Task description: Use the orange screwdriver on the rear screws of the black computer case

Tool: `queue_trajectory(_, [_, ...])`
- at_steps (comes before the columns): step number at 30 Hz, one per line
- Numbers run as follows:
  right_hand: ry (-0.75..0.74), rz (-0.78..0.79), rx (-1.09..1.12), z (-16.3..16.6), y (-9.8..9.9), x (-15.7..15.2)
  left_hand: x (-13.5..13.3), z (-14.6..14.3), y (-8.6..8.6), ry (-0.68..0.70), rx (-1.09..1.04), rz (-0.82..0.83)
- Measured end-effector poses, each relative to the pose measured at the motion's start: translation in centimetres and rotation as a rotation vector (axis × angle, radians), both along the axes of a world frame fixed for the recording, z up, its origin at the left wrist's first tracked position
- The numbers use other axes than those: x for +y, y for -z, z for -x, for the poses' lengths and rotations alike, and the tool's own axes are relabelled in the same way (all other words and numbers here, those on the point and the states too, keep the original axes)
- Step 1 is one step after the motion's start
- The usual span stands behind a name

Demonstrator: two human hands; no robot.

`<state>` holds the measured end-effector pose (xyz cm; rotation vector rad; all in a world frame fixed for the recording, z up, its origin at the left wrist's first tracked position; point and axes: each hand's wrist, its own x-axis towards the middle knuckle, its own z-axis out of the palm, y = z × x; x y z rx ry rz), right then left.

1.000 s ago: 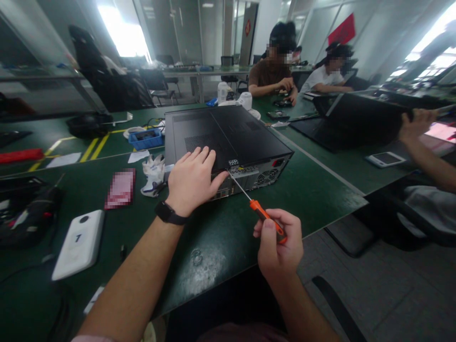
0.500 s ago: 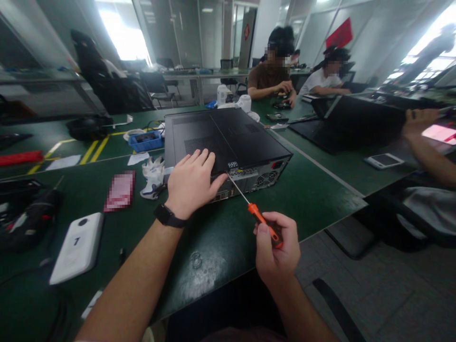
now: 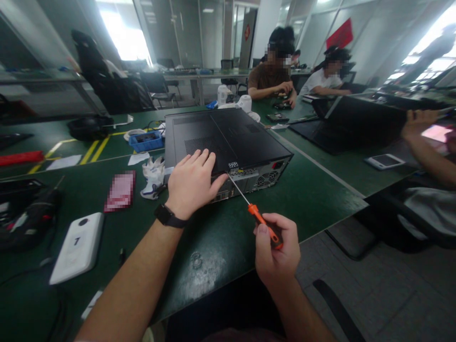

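A black desktop computer case (image 3: 228, 128) lies on its side on the green table, its back panel with the fan grille facing me. Flat on the near left part of its top rests my left hand (image 3: 194, 183), fingers stretched out and thumb pointing along the back edge. My right hand (image 3: 278, 244) is closed around the orange and black handle of a screwdriver (image 3: 261, 218). The thin shaft slants up to the left, and its tip meets the case's back edge close to my left thumb. Whatever the tip touches is too small to make out.
Left of the case are a blue tray (image 3: 146, 141), crumpled white gloves (image 3: 154, 175), a pink packet (image 3: 120, 191) and a white device (image 3: 76, 247). To the right stand an open laptop (image 3: 356, 121) and a phone (image 3: 384, 161), near a co-worker's hand (image 3: 418, 126). Other people sit farther back.
My hands, the screwdriver and the case look almost the same as before. At the right, the co-worker's hand with the pink-lit screen has shifted slightly.
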<state>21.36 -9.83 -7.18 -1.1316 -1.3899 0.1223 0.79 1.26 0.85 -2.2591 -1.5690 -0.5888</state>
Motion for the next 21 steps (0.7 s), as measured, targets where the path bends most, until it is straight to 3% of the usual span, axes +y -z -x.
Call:
queue_trajectory(10, [-0.042, 0.043, 0.11, 0.36, -0.22, 0.13, 0.02, -0.02, 0.02, 0.001, 0.012, 0.001])
queue_trajectory(21, [0.0, 0.023, -0.001, 0.14, -0.19, -0.06, -0.03, -0.05, -0.06, -0.011, 0.014, 0.007])
